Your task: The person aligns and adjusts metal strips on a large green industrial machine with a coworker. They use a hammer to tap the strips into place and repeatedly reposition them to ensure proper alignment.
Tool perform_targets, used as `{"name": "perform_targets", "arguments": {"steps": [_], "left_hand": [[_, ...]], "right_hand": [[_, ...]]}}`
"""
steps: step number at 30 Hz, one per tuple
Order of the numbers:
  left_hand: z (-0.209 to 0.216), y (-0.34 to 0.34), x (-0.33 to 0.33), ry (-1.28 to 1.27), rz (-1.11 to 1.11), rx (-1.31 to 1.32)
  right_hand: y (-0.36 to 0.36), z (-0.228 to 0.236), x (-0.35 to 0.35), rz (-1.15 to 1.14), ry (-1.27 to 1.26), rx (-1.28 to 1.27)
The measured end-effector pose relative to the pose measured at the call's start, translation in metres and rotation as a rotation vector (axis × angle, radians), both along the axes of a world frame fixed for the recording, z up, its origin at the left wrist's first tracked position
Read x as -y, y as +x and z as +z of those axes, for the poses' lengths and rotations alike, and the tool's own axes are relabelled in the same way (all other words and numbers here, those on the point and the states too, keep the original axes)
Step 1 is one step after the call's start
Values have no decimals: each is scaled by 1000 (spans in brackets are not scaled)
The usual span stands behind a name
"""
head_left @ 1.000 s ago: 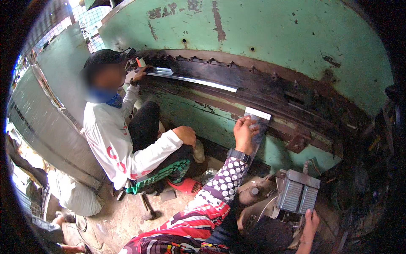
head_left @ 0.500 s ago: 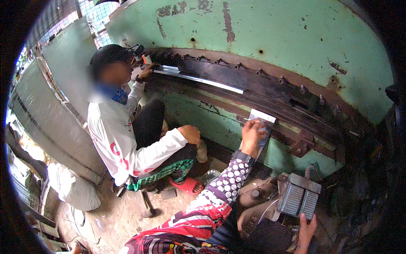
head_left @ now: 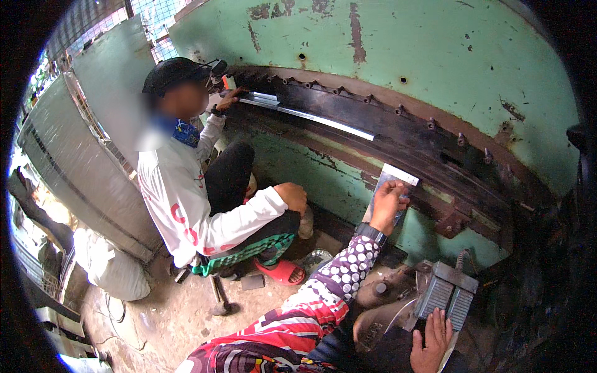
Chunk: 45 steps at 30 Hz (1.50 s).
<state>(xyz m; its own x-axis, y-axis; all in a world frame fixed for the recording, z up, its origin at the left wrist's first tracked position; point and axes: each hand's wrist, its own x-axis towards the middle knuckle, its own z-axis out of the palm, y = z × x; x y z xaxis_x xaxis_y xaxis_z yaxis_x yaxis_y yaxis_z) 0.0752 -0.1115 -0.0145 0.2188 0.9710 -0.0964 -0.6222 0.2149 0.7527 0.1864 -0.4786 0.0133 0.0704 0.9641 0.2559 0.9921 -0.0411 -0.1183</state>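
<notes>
My left hand, in a patterned sleeve with a dark band at the wrist, is closed on a small piece of sheet metal. The piece has a bright upper edge and leans at the front of the green press brake's bed. At the lower right, my right hand lies with its fingers spread, holding nothing. Its fingertips are at the lower edge of a grey foot pedal. A long, bright metal strip lies along the bed, where a co-worker's hand touches its far left end.
A person in a white top squats at the left, beside the machine. A hammer and a flat dark piece lie on the floor. Large metal sheets stand at the far left, with a white sack in front.
My right hand has shifted left and opened out beside the pedal. My left hand keeps its hold on the sheet metal piece. The whole view has swung slightly left.
</notes>
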Motion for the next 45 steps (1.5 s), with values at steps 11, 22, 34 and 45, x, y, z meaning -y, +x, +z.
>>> {"name": "perform_targets", "arguments": {"steps": [11, 22, 34, 45], "left_hand": [[-7, -5, -10, -1, -10, -15], [0, -9, -7, -16, 5, -19], [-7, -6, -15, -4, -8, -39], [-14, -6, -18, 8, 10, -9]], "right_hand": [[-9, -11, -2, -73, 15, -12], [1, -11, 5, -188, -31, -117], [-18, -15, -3, -87, -65, -7], [-18, -17, -5, -61, -65, 7]]}}
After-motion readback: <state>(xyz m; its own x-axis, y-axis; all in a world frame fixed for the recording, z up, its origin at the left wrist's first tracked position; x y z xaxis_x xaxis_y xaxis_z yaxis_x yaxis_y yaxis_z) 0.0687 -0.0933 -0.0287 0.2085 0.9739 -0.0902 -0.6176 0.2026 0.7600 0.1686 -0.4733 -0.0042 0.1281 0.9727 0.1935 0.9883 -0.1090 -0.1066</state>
